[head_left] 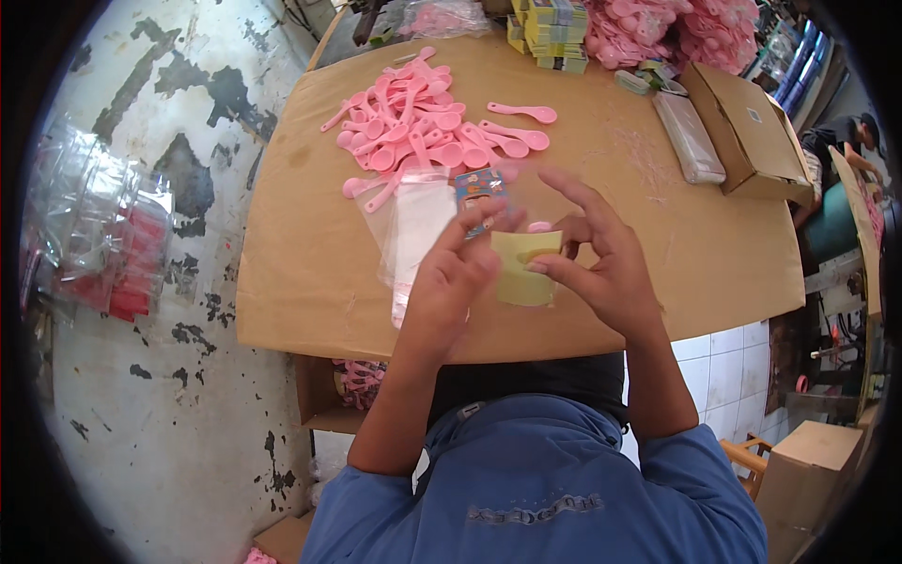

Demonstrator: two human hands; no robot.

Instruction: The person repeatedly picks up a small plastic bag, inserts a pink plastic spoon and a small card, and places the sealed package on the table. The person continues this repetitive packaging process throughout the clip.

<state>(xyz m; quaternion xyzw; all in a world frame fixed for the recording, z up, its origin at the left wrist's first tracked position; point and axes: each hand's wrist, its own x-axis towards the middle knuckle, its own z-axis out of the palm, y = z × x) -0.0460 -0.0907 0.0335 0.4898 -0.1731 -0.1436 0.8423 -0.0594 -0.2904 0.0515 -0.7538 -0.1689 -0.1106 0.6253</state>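
My right hand pinches a pale yellow card between thumb and fingers, its index finger raised. A small pink piece shows just above the card's top edge; most of it is hidden. Left of the card, my left hand has its fingers apart and slightly blurred, with nothing plainly in them. Beneath and beside that hand lies a stack of clear plastic bags. A blue printed card lies just beyond my left fingertips. Farther off is a loose pile of pink plastic spoons.
The brown-covered table carries stacked yellow card bundles, bagged pink spoons, a clear-wrapped pack and a cardboard box. Plastic bags hang on the left wall. A person works at far right.
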